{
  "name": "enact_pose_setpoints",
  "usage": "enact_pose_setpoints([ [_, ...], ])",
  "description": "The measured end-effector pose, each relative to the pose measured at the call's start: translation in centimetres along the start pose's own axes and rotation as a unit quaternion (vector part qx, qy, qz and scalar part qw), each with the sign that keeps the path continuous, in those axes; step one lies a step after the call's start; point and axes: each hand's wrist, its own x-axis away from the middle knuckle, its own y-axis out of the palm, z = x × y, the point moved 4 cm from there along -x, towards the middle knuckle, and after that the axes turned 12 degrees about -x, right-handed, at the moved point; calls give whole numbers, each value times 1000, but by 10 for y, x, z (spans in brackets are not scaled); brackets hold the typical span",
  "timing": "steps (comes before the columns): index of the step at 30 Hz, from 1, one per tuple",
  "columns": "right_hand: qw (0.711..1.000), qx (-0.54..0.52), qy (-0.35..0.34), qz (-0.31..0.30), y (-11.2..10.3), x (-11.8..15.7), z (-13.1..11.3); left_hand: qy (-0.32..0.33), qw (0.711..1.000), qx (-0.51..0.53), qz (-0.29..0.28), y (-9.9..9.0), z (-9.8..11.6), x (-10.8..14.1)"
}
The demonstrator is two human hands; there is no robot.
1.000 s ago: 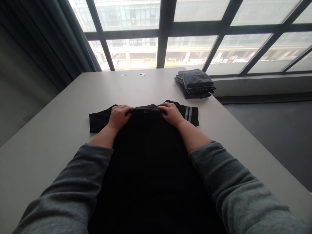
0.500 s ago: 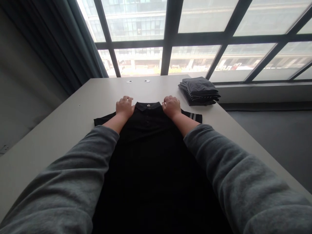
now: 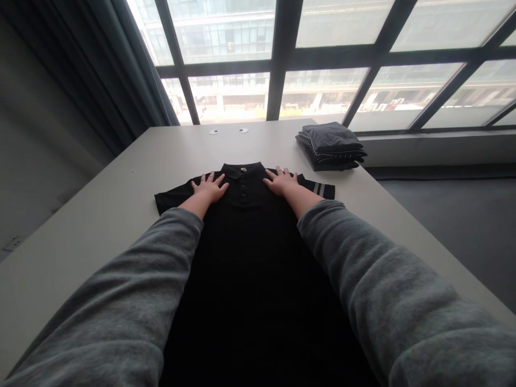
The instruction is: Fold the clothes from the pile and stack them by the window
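Note:
A black polo shirt (image 3: 258, 258) lies spread front side up, its collar (image 3: 242, 171) at the far end. Two grey stripes cross the sleeve on the right; the sleeve on the left reaches out over the table. My left hand (image 3: 208, 188) rests flat on the left shoulder area with its fingers spread. On the other side of the collar, my right hand (image 3: 281, 181) also lies flat on the cloth, fingers apart. Neither hand grips the fabric. The lower sides of the shirt are partly hidden by my grey sleeves.
The white table (image 3: 100, 215) carries a stack of folded dark clothes (image 3: 331, 146) at its far right edge. Two round white fittings with dark centres sit near the back edge. Beyond are windows (image 3: 229, 97) and a dark curtain (image 3: 92, 70) on the left.
Both hands have gone from curled fingers at the shoulders to flat, spread palms slightly nearer me. The collar and button placket now lie straighter and more visible.

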Motion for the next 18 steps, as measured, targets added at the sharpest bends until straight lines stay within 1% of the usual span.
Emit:
enact_pose_setpoints([
  [2, 1000, -15, 11, 4, -4, 8, 10, -5, 1000, 4, 3, -1, -13, 7],
  [4, 999, -37, -15, 37, -10, 21, 30, -13, 999, 19, 25, 2, -36, 20],
  [7, 987, -60, -98, 114, -18, 46, 72, -16, 998, 25, 58, 15, -79, 42],
  [8, 985, -54, -110, 122, -18, 53, 87, -10, 998, 12, 54, 21, -91, 48],
  [10, 988, -23, -102, 113, -15, 63, 113, -5, 999, -20, 42, 31, -111, 56],
  [11, 991, -6, -87, 104, -13, 66, 123, -8, 999, -34, 34, 33, -116, 58],
  [13, 995, 20, -47, 89, -10, 69, 131, -26, 998, -51, 18, 34, -121, 59],
  [16, 996, 42, 16, 72, -9, 70, 128, -58, 997, -58, -9, 28, -117, 57],
  [18, 996, 49, 47, 65, -8, 72, 123, -74, 996, -53, -20, 25, -114, 56],
])
